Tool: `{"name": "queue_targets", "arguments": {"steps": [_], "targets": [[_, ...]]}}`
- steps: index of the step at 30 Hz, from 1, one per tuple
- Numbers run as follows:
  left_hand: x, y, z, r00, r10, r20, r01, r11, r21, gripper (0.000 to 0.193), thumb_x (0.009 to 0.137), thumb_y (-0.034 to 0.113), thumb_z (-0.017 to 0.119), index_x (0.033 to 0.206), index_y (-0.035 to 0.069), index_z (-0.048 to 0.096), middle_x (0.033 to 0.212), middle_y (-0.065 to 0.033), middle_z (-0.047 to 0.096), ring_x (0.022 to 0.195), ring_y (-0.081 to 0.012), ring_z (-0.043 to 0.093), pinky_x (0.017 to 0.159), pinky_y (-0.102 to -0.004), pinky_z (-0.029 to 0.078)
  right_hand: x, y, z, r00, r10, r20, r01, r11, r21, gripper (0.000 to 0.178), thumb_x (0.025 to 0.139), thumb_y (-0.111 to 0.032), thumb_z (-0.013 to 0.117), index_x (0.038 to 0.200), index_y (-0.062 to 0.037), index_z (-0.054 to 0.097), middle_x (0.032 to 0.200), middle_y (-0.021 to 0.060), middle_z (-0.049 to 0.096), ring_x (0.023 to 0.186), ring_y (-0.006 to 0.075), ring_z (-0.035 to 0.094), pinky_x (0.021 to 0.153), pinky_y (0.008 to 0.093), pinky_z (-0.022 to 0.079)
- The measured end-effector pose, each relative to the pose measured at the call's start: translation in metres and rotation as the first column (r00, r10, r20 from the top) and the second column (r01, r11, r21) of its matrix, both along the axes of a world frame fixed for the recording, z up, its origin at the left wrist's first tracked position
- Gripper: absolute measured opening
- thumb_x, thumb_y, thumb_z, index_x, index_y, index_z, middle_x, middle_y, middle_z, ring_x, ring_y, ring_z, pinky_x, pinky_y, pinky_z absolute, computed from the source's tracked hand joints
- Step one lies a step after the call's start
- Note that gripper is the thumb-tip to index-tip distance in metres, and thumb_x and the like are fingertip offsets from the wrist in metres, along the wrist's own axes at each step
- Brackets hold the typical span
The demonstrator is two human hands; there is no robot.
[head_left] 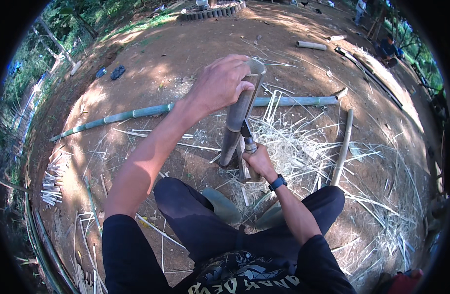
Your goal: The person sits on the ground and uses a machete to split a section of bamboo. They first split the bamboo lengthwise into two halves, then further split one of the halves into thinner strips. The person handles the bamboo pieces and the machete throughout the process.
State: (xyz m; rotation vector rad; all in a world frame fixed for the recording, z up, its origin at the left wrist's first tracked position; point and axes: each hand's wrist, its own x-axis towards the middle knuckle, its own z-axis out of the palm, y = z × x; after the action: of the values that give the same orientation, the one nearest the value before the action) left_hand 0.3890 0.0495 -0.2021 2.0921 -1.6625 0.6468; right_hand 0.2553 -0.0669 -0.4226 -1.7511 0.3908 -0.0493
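A grey-brown bamboo tube (232, 139) stands tilted on the ground in front of my knees, its hollow end up. My left hand (222, 83) is closed over the upper rim, thumb on the near side. Lower down, my right hand (259, 161) grips the handle of a knife (245, 129) with a metal collar. Its dark blade lies against the tube's right side, partway down. How deep the edge sits in the bamboo I cannot tell. Below the right hand, a narrow bamboo strip (243, 169) stands beside the tube.
Beyond the tube a long green bamboo pole (137, 112) lies across the dirt. Pale shavings (293, 142) are heaped to the right, near a bamboo stick (342, 147). Short cut pieces (53, 179) are piled left. A bamboo section (311, 45) and a seated person (387, 49) are farther off.
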Motion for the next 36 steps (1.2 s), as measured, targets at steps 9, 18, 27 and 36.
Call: {"name": "queue_targets", "arguments": {"steps": [9, 18, 27, 36], "targets": [[-0.015, 0.006, -0.016, 0.995, -0.063, -0.082, 0.045, 0.979, -0.197, 0.027, 0.083, 0.020, 0.073, 0.100, 0.001, 0.064, 0.129, -0.0161, 0.061, 0.122, -0.0317, 0.057, 0.097, -0.0425, 0.049, -0.011, 0.020, -0.015, 0.996, -0.086, 0.008, 0.086, 0.995, 0.046, 0.013, 0.076, -0.008, 0.065, 0.084, 0.0017, 0.062, 0.061, 0.0080, 0.063, 0.051, 0.0160, 0.060, 0.051, 0.0326, 0.046], [-0.021, 0.019, -0.035, 0.986, -0.085, -0.145, 0.028, 0.934, -0.356, 0.029, 0.086, 0.019, 0.071, 0.112, 0.007, 0.066, 0.124, -0.0110, 0.063, 0.128, -0.0290, 0.053, 0.104, -0.0428, 0.047, -0.024, 0.043, 0.005, 0.958, -0.250, 0.144, 0.268, 0.956, -0.122, 0.023, 0.079, -0.011, 0.066, 0.093, 0.0053, 0.059, 0.068, 0.0122, 0.064, 0.057, 0.0206, 0.061, 0.057, 0.0371, 0.049], [0.010, 0.158, -0.139, 0.735, 0.349, -0.582, -0.678, 0.394, -0.620, 0.031, 0.101, 0.025, 0.053, 0.119, 0.001, 0.064, 0.116, -0.0119, 0.063, 0.108, -0.0212, 0.061, 0.094, -0.0325, 0.048, -0.045, 0.006, 0.110, 0.896, -0.288, 0.339, 0.350, 0.926, -0.139, 0.027, 0.081, -0.013, 0.074, 0.100, 0.0004, 0.060, 0.078, 0.0060, 0.065, 0.063, 0.0124, 0.060, 0.059, 0.0297, 0.050], [0.028, 0.181, -0.232, 0.562, 0.178, -0.808, -0.826, 0.173, -0.536, 0.026, 0.100, 0.017, 0.052, 0.114, -0.003, 0.063, 0.108, -0.0144, 0.060, 0.095, -0.0229, 0.062, 0.081, -0.0350, 0.051, -0.062, -0.069, 0.299, 0.431, -0.101, 0.897, 0.546, 0.820, -0.170, 0.036, 0.091, -0.026, 0.065, 0.114, 0.0010, 0.054, 0.087, 0.0144, 0.063, 0.071, 0.0235, 0.064, 0.078, 0.0448, 0.054]]}}
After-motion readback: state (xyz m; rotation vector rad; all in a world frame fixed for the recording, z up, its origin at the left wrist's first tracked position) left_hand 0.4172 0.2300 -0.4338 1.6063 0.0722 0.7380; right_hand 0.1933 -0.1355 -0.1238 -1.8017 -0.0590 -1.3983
